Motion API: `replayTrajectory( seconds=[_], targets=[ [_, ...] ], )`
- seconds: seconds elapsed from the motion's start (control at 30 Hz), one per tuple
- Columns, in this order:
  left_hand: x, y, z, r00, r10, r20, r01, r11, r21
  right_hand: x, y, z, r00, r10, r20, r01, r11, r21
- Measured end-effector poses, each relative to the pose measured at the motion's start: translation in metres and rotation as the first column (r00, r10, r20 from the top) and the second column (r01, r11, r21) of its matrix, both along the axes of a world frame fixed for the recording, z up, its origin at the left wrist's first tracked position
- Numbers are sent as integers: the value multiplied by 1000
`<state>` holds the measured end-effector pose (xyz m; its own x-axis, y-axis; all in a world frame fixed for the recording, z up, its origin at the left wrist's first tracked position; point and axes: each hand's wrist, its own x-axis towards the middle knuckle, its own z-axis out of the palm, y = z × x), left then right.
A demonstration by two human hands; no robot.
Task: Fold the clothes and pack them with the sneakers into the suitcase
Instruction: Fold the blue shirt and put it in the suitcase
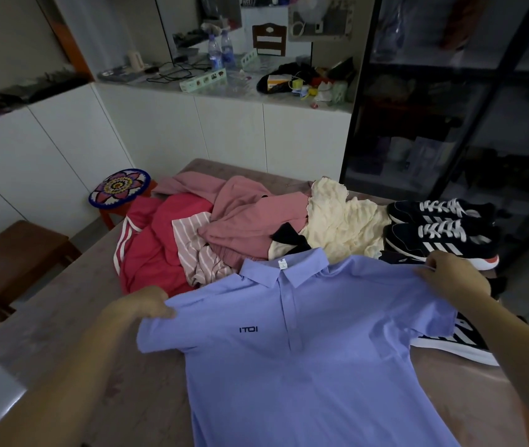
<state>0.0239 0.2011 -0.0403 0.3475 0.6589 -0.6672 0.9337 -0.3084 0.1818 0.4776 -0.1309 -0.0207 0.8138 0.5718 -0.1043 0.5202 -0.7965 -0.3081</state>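
The left hand (147, 306) grips one shoulder of the blue polo shirt (305, 366), which lies face-up on the counter (63, 317). The right hand (453, 275) pinches the other shoulder. This looks like laying the shirt flat; next, the sleeves should fold inward. The sneakers (443, 233) sit beyond.

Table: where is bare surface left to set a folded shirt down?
Free: left strip of the brown table, between its edge, the red white-striped garment and the light blue polo shirt; near-right corner beside the polo. Crowded: far half, pink garment, cream crinkled top, navy lace-up sneakers.
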Motion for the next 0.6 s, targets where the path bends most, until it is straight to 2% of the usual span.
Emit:
replayTrajectory(
  seconds=[0.07, 0.17, 0.23, 0.27, 0.3, 0.33, 0.37, 0.4, 0.43, 0.47, 0.5, 0.53, 0.6],
  targets=[
    [-4, 2, 3, 995, 83, 57, -89, 990, 111, 0, -2, 1, 1000, -11, 5, 11, 1000, -14],
    [-2, 0, 9, 988, 122, -91, -89, 947, 308, -3, -3, 4, 999, -25, 23, 26, 999, -40],
    [10, -11, 19, 978, 176, -111, -141, 953, 268, -7, 3, 9, 1000, -21, 23, 22, 999, -34],
    [19, -18, 24, 978, 201, -53, -186, 961, 202, -11, 8, 11, 1000, -3, 14, 4, 1000, -25],
    [30, -25, 28, 950, 301, 86, -306, 950, 66, -18, 16, 14, 999, 33, -15, -33, 999, -10],
    [43, -35, 32, 826, 507, 247, -474, 862, -181, -27, 25, 19, 994, 80, -70, -78, 997, 23],
    [53, -45, 38, 669, 668, 326, -528, 736, -424, -38, 34, 24, 978, 134, -160, -122, 989, 86],
    [63, -54, 41, 553, 756, 351, -487, 635, -599, -50, 42, 29, 937, 182, -297, -133, 975, 177],
    [70, -60, 40, 523, 779, 344, -432, 591, -681, -62, 47, 34, 856, 213, -471, -97, 961, 259],
    [75, -66, 37, 536, 765, 358, -393, 601, -696, -71, 52, 37, 761, 224, -609, -47, 955, 292],
    [79, -69, 33, 556, 740, 378, -383, 632, -674, -75, 56, 35, 700, 232, -675, -25, 953, 301],
    [82, -70, 30, 581, 713, 392, -397, 669, -629, -76, 59, 29, 691, 237, -683, -38, 956, 292],
    [85, -70, 21, 693, 550, 467, -394, 830, -394, -71, 62, 17, 775, 233, -587, -106, 964, 243]
  ],
)
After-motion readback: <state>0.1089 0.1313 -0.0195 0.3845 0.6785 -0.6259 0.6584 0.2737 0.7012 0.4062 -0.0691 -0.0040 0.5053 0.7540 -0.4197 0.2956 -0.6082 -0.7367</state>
